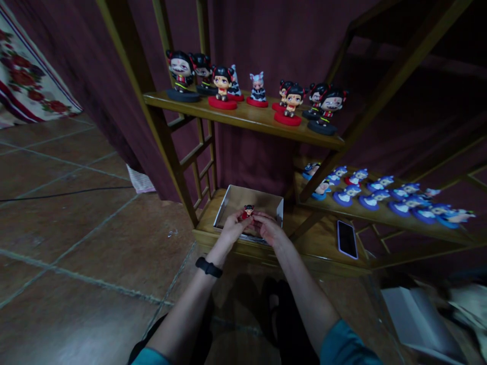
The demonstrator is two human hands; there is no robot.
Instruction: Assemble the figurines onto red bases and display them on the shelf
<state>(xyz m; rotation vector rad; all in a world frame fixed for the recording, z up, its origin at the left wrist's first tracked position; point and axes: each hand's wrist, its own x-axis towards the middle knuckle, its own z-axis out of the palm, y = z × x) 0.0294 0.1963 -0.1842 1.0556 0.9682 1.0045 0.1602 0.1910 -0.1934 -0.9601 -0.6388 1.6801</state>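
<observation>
Both my hands hold one small figurine with black hair buns and a red base. It is over the open cardboard box on the low wooden shelf. My left hand, below a black wristband, closes on the figurine's left side. From the other side, the fingers of my right hand close on it. My fingers hide part of its base. I cannot make out anything else inside the box.
Several similar figurines stand on the upper shelf. More blue and white figurines crowd the right shelf. A phone lies on the lower board. Wooden posts frame the left side. A white box sits on the floor at right.
</observation>
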